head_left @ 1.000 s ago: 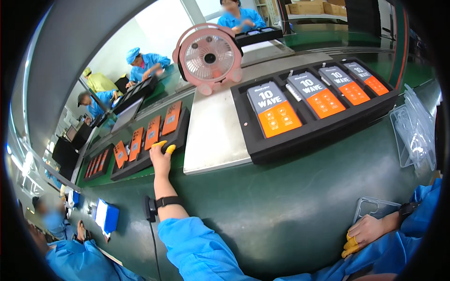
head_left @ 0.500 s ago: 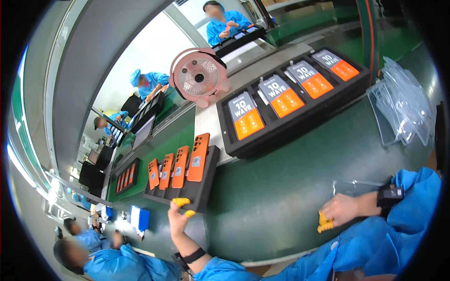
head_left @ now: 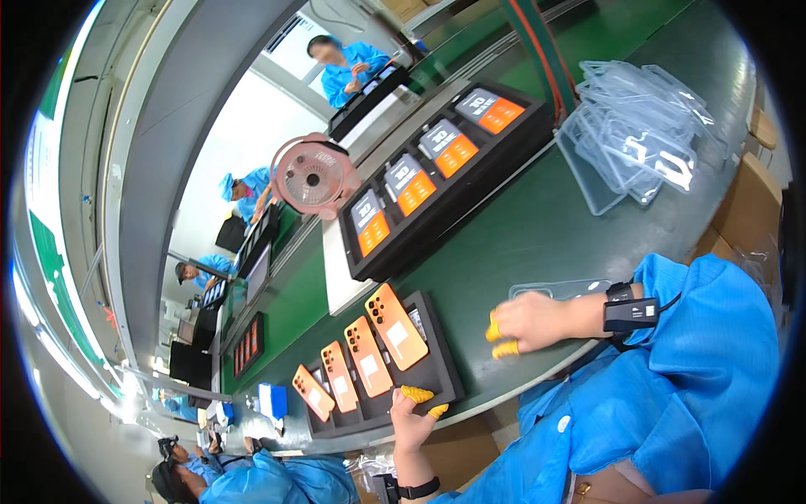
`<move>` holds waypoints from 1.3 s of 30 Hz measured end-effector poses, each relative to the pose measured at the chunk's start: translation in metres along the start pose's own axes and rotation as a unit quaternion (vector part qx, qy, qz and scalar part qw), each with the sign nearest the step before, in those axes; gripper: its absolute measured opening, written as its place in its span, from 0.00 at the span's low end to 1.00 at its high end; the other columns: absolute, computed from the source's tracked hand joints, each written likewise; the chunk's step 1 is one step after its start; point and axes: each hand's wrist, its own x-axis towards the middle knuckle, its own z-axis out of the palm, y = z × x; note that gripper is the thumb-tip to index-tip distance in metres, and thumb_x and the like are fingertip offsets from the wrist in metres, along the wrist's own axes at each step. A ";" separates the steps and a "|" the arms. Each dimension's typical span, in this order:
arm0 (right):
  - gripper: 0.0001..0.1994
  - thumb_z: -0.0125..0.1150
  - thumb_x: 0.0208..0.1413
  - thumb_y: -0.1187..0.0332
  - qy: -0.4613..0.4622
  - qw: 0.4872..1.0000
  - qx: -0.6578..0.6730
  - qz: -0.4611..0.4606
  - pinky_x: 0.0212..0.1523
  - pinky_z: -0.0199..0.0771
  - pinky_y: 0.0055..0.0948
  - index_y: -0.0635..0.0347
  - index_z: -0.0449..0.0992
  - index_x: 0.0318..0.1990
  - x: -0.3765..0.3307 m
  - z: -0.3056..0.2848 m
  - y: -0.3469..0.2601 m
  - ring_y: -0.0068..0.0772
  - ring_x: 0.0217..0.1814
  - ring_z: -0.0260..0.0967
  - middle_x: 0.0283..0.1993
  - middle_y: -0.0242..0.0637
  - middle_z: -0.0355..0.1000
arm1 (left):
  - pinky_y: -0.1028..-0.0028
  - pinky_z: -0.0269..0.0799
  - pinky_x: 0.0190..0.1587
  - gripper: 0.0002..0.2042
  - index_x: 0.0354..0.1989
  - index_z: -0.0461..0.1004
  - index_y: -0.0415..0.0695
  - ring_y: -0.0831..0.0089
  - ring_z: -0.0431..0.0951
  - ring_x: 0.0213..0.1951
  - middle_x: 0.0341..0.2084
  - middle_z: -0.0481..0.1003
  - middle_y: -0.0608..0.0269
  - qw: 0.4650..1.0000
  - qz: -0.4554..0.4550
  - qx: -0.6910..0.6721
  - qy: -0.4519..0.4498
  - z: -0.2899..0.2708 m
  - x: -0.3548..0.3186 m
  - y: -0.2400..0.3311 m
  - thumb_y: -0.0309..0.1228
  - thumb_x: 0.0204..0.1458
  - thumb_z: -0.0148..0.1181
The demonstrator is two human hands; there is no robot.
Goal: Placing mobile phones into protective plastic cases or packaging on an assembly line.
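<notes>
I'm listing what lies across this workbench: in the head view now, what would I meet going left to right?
Far dark tray, leftmost orange phone of the near row, left hand, right hand, heap of clear plastic pieces.

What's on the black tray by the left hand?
Four orange smartphones lie across the black tray, camera sides up, each bearing a white label. Some of the tray shows around them; whatever is directly beneath them is covered and cannot be seen.
</notes>
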 end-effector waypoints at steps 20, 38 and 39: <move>0.11 0.54 0.44 0.62 -0.076 0.993 -0.006 0.089 0.36 0.65 0.30 0.58 0.72 0.32 -0.087 -0.085 0.065 0.35 0.37 0.62 0.30 0.36 0.64 | 0.67 0.60 0.23 0.14 0.18 0.69 0.41 0.58 0.62 0.21 0.16 0.64 0.56 0.944 0.261 0.191 0.063 0.062 0.030 0.036 0.40 0.33 0.59; 0.08 0.54 0.42 0.62 -0.042 0.983 -0.111 0.137 0.32 0.67 0.30 0.54 0.72 0.27 -0.087 -0.064 0.062 0.32 0.34 0.63 0.29 0.33 0.64 | 0.65 0.63 0.36 0.08 0.28 0.69 0.40 0.58 0.65 0.33 0.27 0.67 0.54 0.991 0.114 0.069 -0.029 0.155 0.120 0.142 0.31 0.42 0.54; 0.08 0.54 0.42 0.62 -0.030 0.978 -0.134 0.154 0.32 0.67 0.30 0.55 0.72 0.26 -0.088 -0.063 0.060 0.32 0.34 0.63 0.29 0.33 0.65 | 0.65 0.63 0.35 0.07 0.27 0.69 0.40 0.58 0.65 0.32 0.26 0.67 0.55 0.991 0.108 0.077 -0.028 0.166 0.119 0.140 0.31 0.42 0.54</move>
